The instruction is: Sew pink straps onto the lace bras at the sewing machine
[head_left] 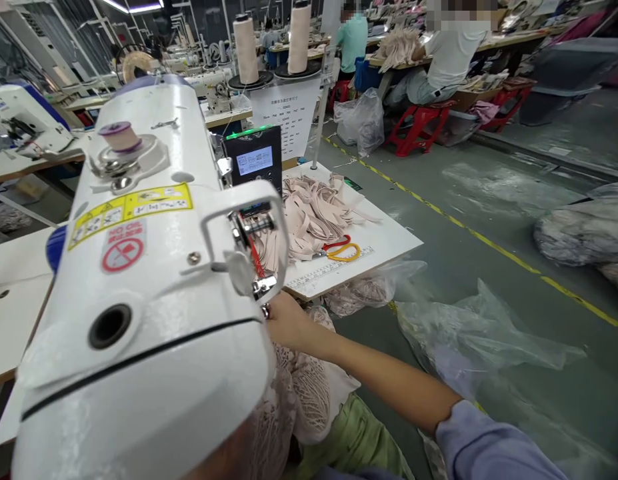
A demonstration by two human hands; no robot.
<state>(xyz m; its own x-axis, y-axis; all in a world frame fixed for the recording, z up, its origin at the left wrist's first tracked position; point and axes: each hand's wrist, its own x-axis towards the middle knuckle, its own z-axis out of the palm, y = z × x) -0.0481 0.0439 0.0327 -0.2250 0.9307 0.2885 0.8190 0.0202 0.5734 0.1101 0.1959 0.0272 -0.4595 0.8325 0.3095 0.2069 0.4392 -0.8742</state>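
Note:
A white industrial sewing machine (153,280) fills the left half of the head view. My right hand (287,321) is beside its needle end, and the machine head hides the fingers. Beige lace fabric (309,393) hangs below that hand and lies over my lap; whether the fingers grip it cannot be seen. At the lower edge of the machine a bit of skin from my left arm shows, while the left hand itself is hidden behind the machine. Past my right hand, scissors (345,251) with red and yellow handles rest beside a heap of beige straps (311,210).
The white tabletop (379,243) has a printed ruler near its front edge. A lit control panel (255,160) and two thread cones (247,50) stand behind the machine. Plastic bags (469,327) lie on the floor at right. Co-workers sit farther back near red stools (419,127).

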